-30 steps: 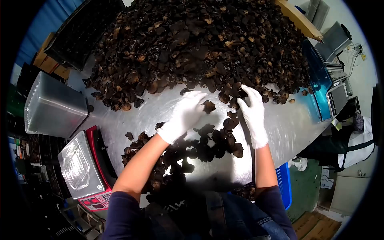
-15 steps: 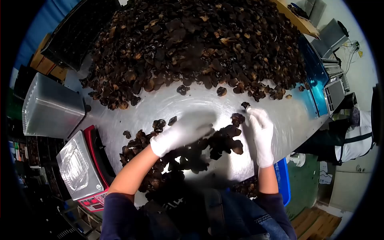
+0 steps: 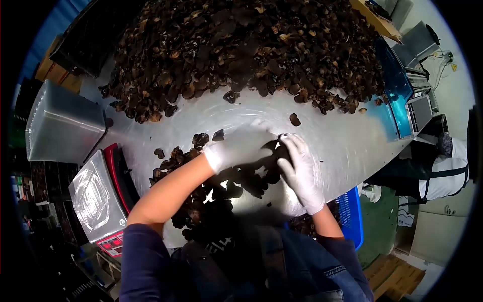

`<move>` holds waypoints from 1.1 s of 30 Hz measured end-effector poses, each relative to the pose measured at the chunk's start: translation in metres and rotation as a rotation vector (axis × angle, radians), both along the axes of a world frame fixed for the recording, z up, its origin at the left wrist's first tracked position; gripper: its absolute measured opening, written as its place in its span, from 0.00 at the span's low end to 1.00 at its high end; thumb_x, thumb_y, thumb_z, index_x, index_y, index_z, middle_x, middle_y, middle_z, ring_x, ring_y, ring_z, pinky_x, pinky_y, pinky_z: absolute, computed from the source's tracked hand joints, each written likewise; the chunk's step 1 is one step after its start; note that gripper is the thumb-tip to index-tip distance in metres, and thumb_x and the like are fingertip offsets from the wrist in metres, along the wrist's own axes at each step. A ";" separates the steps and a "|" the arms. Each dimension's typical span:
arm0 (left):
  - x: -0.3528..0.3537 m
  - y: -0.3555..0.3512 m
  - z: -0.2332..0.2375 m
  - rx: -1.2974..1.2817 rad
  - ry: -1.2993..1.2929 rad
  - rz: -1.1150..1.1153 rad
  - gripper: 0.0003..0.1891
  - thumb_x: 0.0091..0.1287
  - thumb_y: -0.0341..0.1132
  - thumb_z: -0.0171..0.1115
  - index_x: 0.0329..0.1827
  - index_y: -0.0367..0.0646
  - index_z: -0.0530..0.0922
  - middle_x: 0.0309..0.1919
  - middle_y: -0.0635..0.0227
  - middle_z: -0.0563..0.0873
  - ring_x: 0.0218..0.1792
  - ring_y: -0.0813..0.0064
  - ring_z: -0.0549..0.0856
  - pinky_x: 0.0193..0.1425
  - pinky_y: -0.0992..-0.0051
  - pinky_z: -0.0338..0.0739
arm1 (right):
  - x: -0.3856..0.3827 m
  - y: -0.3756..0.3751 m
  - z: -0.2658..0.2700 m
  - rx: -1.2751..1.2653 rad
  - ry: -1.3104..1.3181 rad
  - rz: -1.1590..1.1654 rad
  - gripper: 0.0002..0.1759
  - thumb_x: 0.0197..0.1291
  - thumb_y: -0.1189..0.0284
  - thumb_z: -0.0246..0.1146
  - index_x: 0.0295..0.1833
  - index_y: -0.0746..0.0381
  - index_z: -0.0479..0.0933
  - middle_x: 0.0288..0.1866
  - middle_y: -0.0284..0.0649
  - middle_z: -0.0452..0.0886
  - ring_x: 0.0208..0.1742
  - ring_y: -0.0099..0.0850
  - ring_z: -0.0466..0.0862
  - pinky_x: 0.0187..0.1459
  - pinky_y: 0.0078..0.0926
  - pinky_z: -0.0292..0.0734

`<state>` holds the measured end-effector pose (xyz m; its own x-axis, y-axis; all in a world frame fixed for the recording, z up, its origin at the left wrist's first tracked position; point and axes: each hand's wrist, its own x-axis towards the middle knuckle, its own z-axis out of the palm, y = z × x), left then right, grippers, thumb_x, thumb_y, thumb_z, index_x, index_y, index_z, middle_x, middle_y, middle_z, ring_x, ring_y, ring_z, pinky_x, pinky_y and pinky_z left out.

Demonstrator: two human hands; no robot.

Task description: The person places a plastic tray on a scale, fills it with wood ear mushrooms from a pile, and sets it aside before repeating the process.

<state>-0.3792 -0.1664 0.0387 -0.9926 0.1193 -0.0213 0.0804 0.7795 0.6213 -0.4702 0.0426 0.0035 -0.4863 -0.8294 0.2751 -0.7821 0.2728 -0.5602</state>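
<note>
While both white-gloved hands meet over a small pile of dark mushrooms [image 3: 221, 194] on the steel worktop [image 3: 347, 146], the person leans in close above it. The left hand [image 3: 240, 148] lies palm down on the far edge of the pile. It is motion-blurred, so it cannot be told whether it grips anything. The right hand [image 3: 302, 172] rests beside it with its fingers spread and released, its fingertips touching the mushrooms. The pile sits at the near edge of the worktop, well apart from the big heap [image 3: 241, 50] at the far side. One loose mushroom [image 3: 294, 119] lies between them. A scale [image 3: 95, 206] carrying a clear plastic tray [image 3: 92, 200] stands left of the pile, with a metal box [image 3: 63, 126] beyond it. A blue basket [image 3: 350, 216] hangs at the near right edge.
</note>
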 end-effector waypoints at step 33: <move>0.049 -0.025 0.028 -0.016 -0.149 0.349 0.30 0.63 0.36 0.69 0.67 0.32 0.72 0.66 0.46 0.75 0.65 0.48 0.76 0.68 0.62 0.74 | -0.102 0.025 0.009 -0.259 -0.161 -0.489 0.16 0.63 0.83 0.62 0.56 0.65 0.81 0.58 0.46 0.81 0.62 0.39 0.80 0.66 0.30 0.71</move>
<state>-0.3303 -0.1917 0.0663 -0.9594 -0.2267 -0.1676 -0.2818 0.7536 0.5939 -0.5724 0.0679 0.0125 -0.8486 -0.4134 0.3301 -0.4993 0.4196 -0.7581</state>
